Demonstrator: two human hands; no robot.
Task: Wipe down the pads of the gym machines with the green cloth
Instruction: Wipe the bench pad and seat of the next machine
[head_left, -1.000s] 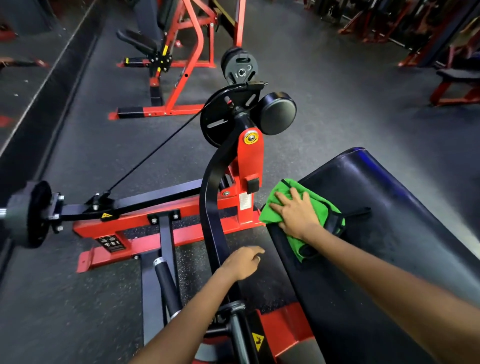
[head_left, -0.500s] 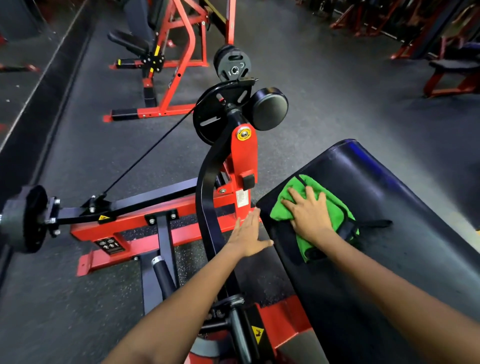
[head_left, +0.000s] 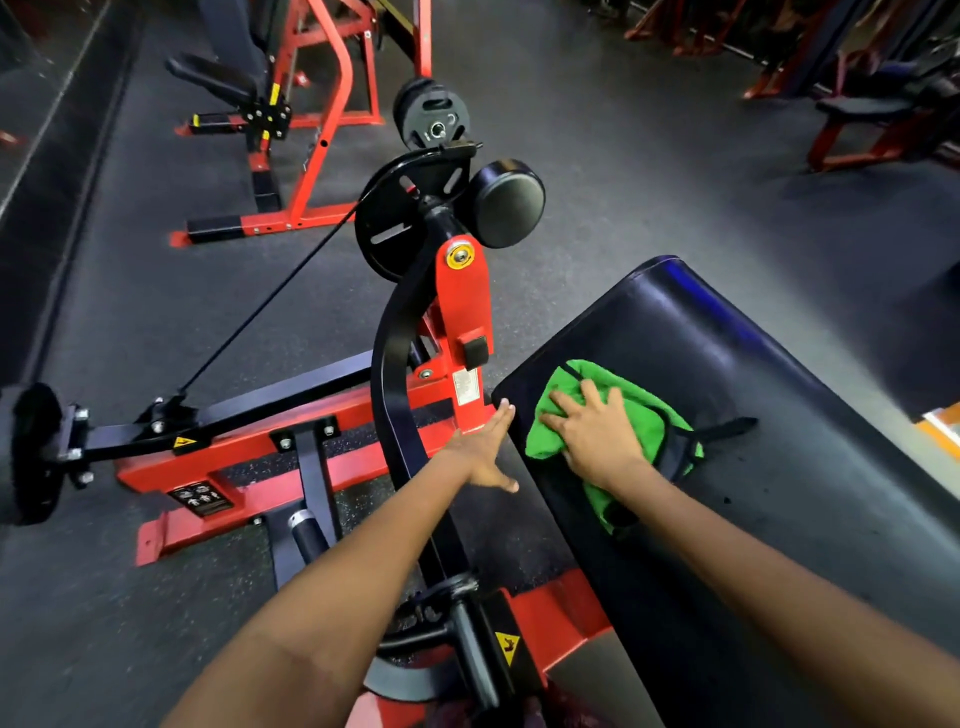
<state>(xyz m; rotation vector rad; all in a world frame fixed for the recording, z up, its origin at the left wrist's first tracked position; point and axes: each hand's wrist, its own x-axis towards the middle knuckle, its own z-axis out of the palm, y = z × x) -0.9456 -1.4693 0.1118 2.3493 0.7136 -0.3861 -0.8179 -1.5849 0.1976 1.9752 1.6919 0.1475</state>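
Observation:
A large black pad (head_left: 753, 395) slopes across the right half of the view. The green cloth (head_left: 644, 415), edged in black with a black strap, lies flat on it near its left edge. My right hand (head_left: 597, 436) presses down on the cloth with fingers spread and straight. My left hand (head_left: 483, 452) is held flat with straight fingers at the pad's left edge, beside the red upright of the machine; its fingertips reach the pad's corner.
The red and black machine frame (head_left: 462, 312) with a curved black arm stands just left of the pad. A round black roller pad (head_left: 506, 202) and weight plates (head_left: 431, 119) sit behind it. More red machines stand at the back left and back right. Grey rubber floor lies around.
My left hand rose from low beside the black arm and reached forward to the pad's left edge. My right hand slid the cloth slightly right, further onto the pad.

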